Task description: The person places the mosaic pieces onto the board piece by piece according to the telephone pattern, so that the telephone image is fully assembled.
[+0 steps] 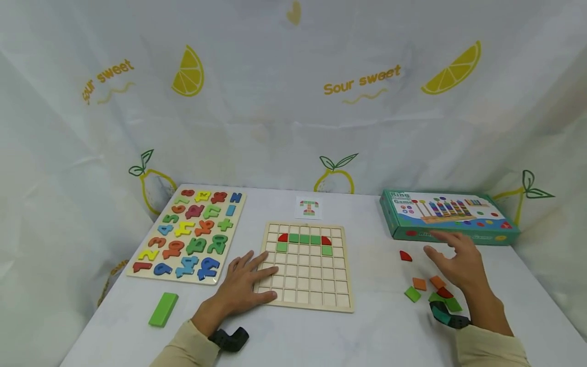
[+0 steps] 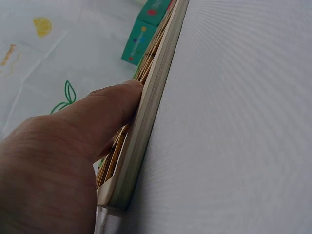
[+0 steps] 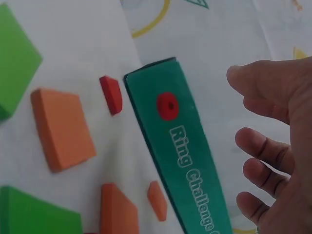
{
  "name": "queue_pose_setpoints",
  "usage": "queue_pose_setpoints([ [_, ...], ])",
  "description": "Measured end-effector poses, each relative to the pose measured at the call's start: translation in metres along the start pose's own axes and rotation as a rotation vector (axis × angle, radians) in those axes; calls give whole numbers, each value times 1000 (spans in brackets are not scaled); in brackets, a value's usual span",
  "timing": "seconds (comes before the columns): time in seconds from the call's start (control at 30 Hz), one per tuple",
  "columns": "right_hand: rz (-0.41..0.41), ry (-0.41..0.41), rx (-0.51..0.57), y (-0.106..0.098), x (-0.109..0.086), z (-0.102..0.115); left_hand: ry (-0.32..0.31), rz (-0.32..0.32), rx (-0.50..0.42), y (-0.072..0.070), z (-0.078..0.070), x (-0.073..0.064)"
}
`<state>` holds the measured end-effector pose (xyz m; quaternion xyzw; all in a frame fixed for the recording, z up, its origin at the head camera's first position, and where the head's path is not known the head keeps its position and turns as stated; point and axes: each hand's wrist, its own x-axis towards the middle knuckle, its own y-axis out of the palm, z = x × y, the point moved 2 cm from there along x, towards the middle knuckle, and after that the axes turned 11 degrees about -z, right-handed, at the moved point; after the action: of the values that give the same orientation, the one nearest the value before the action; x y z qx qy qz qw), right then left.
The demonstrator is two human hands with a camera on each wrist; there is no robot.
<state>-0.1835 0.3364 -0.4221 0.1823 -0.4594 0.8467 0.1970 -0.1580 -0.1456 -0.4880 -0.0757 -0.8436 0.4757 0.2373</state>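
My left hand (image 1: 243, 285) rests with spread fingers on the left edge of a wooden grid board (image 1: 316, 299). In the left wrist view its thumb (image 2: 109, 109) lies against the board's rim (image 2: 146, 109). Near the board's top, a row of green squares (image 1: 304, 238) sits between two red quarter-circle pieces (image 1: 283, 237), with a green square (image 1: 327, 251) below each end. My right hand (image 1: 465, 265) hovers over loose pieces, fingers apart and holding nothing. Beneath and beside it lie orange squares (image 1: 419, 284), green squares (image 1: 412, 294) and red quarter-circles (image 1: 405, 256).
A pattern card (image 1: 309, 208) lies behind the board. On the left are a number puzzle board (image 1: 183, 244) and a green block (image 1: 163, 309). A green Ring Challenge Game box (image 1: 449, 216) stands at the back right, just beyond my right hand. A printed cloth hangs behind.
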Motion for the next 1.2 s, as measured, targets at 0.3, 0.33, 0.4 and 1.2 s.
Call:
queue_pose_setpoints([
  [0.3, 75, 170, -89, 10, -9, -38, 13, 7, -6, 0, -3, 3],
  [0.33, 90, 180, -101, 10, -10, -40, 14, 9, -6, 0, -2, 3],
  [0.4, 129, 226, -122, 13, -10, -42, 14, 8, -11, 0, -2, 3],
  [1.2, -13, 48, -61, 13, -8, -13, 8, 10, -26, 0, -1, 3],
])
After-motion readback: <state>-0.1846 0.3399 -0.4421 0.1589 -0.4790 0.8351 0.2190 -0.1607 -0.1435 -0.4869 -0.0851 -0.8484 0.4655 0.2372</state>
